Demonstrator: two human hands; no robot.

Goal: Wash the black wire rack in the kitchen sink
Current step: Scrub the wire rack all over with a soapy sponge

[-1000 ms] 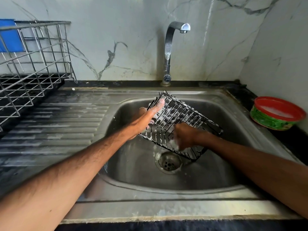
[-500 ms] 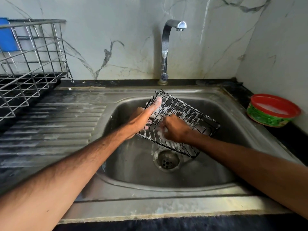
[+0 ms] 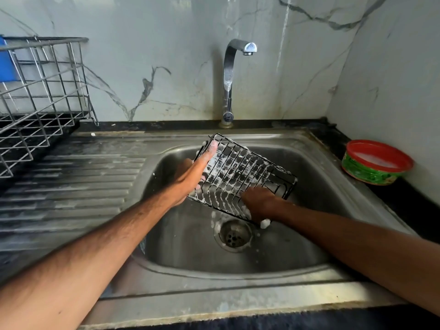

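Head view: the black wire rack [image 3: 245, 177] is held tilted over the basin of the steel sink [image 3: 309, 246], clear of the bottom. Its top corner points to about 11 o'clock and its low edge hangs just above the drain [image 3: 234, 235]. White suds cling to most of its wires.

The left hand [image 3: 190, 179] comes in from 8 o'clock and grips the rack's left edge. One digit lies straight up the front toward the top corner, and the other fingertips show through the mesh from behind, so the wires are clamped between them. The right hand [image 3: 259, 206] reaches in from 4 o'clock, knuckles up, with its fingers curled and pressed against the rack's lower right part. It is closed round a white foamy lump [image 3: 265, 222] that pokes out beneath it (what the lump is I cannot tell).

The faucet [image 3: 228, 84] stands at 12 o'clock behind the basin, with no water falling from its spout. At 3 o'clock a green tub with a red rim [image 3: 376, 163] sits on the dark counter in the corner, pale foam inside it. The ribbed drainboard [image 3: 71, 186] stretches off to 9 o'clock, wet and streaked. Beyond it at 10 o'clock stands a steel wire dish rack [image 3: 42, 96] with something blue [image 3: 7, 60] at its far end.
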